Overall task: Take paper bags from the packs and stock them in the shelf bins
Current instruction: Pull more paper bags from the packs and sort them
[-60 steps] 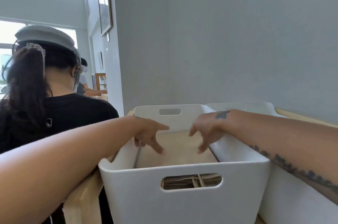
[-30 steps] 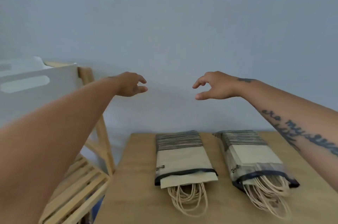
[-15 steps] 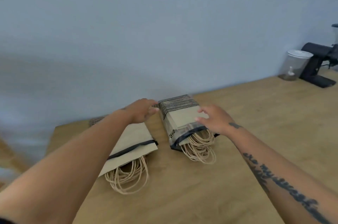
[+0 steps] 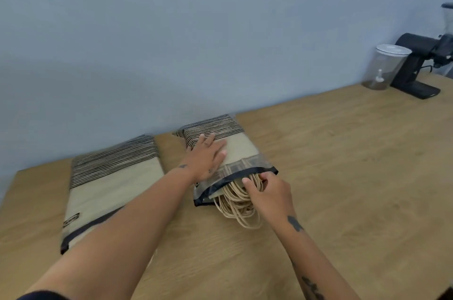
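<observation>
Two clear plastic packs of tan paper bags lie on the wooden table (image 4: pixel 343 177). The right pack (image 4: pixel 242 150) has striped bag bottoms toward the wall and a dark-edged open mouth toward me. My left hand (image 4: pixel 204 158) presses flat on top of it, fingers straight. My right hand (image 4: pixel 266 189) reaches into the mouth, fingers curled around the twine handles (image 4: pixel 235 209) that spill out. The left pack (image 4: pixel 110 177) lies beside it, partly under my left forearm. The shelf bins are out of view.
A clear lidded container (image 4: pixel 384 66) and a black machine (image 4: pixel 421 64) stand at the table's far right by the blue-grey wall. The table's left edge runs close to the left pack.
My view swung from the white shelf bin down to the table. Both hands came down onto the right pack: the left now lies flat on it, the right has moved to its mouth.
</observation>
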`<control>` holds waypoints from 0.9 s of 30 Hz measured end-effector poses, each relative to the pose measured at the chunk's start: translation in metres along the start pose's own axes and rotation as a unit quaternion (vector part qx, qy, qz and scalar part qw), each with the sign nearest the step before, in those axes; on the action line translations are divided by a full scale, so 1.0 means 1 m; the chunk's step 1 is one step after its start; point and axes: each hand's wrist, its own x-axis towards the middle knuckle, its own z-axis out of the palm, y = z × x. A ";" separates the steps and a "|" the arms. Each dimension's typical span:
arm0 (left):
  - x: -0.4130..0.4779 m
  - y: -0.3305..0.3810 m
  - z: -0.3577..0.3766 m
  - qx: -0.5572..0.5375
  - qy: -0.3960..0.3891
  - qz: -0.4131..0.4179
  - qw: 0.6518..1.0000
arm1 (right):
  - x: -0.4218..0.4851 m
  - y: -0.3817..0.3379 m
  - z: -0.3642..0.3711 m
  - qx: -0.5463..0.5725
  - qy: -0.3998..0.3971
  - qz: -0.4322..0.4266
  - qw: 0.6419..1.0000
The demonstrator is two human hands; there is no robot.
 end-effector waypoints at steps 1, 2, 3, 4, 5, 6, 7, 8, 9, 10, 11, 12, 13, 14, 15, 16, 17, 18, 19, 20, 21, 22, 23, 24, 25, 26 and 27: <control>-0.003 0.000 0.008 0.000 0.015 -0.005 1.000 | -0.001 0.002 0.000 0.012 -0.008 0.006 1.000; -0.008 0.002 0.014 0.001 0.033 -0.009 0.999 | -0.002 0.006 -0.001 0.020 -0.015 0.012 1.000; -0.013 0.004 0.019 0.002 0.049 -0.015 0.999 | -0.002 0.010 -0.003 0.025 -0.018 0.014 0.999; -0.020 0.007 0.022 0.003 0.060 -0.026 0.998 | -0.002 0.013 -0.005 0.031 -0.022 0.016 0.999; -0.027 0.010 0.023 0.007 0.066 -0.042 0.997 | -0.002 0.016 -0.009 0.040 -0.024 0.012 0.999; -0.033 0.014 0.024 0.014 0.070 -0.059 0.996 | -0.001 0.019 -0.012 0.044 -0.028 0.008 0.999; -0.040 0.019 0.025 0.022 0.074 -0.075 0.994 | -0.001 0.022 -0.016 0.046 -0.030 0.003 0.998; -0.047 0.025 0.025 0.031 0.081 -0.089 0.992 | 0.000 0.025 -0.019 0.044 -0.031 -0.002 0.999; -0.054 0.032 0.025 0.043 0.090 -0.101 0.990 | 0.001 0.029 -0.022 0.038 -0.029 -0.008 0.999; -0.060 0.038 0.025 0.059 0.100 -0.110 0.987 | 0.002 0.031 -0.024 0.034 -0.023 -0.012 0.999; -0.064 0.043 0.024 0.077 0.109 -0.116 0.984 | 0.003 0.033 -0.025 0.031 -0.017 -0.015 0.999; -0.068 0.047 0.023 0.092 0.116 -0.120 0.982 | 0.003 0.034 -0.027 0.029 -0.010 -0.017 0.999; -0.070 0.050 0.021 0.104 0.119 -0.122 0.980 | 0.004 0.034 -0.028 0.025 -0.005 -0.015 1.000; -0.069 0.051 0.018 0.113 0.121 -0.121 0.979 | 0.005 0.035 -0.027 0.023 -0.002 -0.016 1.000; -0.067 0.050 0.014 0.117 0.124 -0.112 0.979 | 0.005 0.035 -0.028 0.020 0.000 -0.020 1.000; -0.062 0.048 0.010 0.114 0.127 -0.093 0.981 | 0.005 0.035 -0.027 0.019 0.001 -0.024 1.000; -0.055 0.046 0.007 0.104 0.127 -0.065 0.984 | 0.005 0.034 -0.026 0.014 0.000 -0.031 0.999; -0.048 0.043 0.006 0.092 0.119 -0.028 0.988 | 0.005 0.033 -0.025 0.008 -0.004 -0.037 0.999; -0.039 0.039 0.006 0.085 0.099 0.012 0.991 | 0.006 0.032 -0.025 -0.003 -0.010 -0.044 0.999; -0.032 0.036 0.007 0.085 0.074 0.048 0.992 | 0.007 0.031 -0.023 -0.018 -0.020 -0.049 0.998; -0.026 0.033 0.009 0.092 0.049 0.078 0.992 | 0.007 0.030 -0.023 -0.030 -0.030 -0.050 0.998; -0.021 0.031 0.012 0.101 0.027 0.097 0.990 | 0.008 0.030 -0.022 -0.036 -0.039 -0.049 0.997; -0.017 0.029 0.015 0.111 0.009 0.107 0.988 | 0.008 0.030 -0.020 -0.039 -0.044 -0.053 0.997; -0.015 0.028 0.018 0.116 -0.005 0.111 0.987 | 0.008 0.032 -0.019 -0.040 -0.045 -0.055 0.997; -0.014 0.027 0.021 0.118 -0.010 0.113 0.986 | 0.007 0.033 -0.017 -0.040 -0.043 -0.058 0.997; -0.014 0.026 0.023 0.118 -0.008 0.115 0.986 | 0.006 0.033 -0.016 -0.037 -0.038 -0.060 0.997; -0.015 0.025 0.024 0.117 -0.003 0.116 0.986 | 0.005 0.033 -0.014 -0.034 -0.031 -0.062 0.997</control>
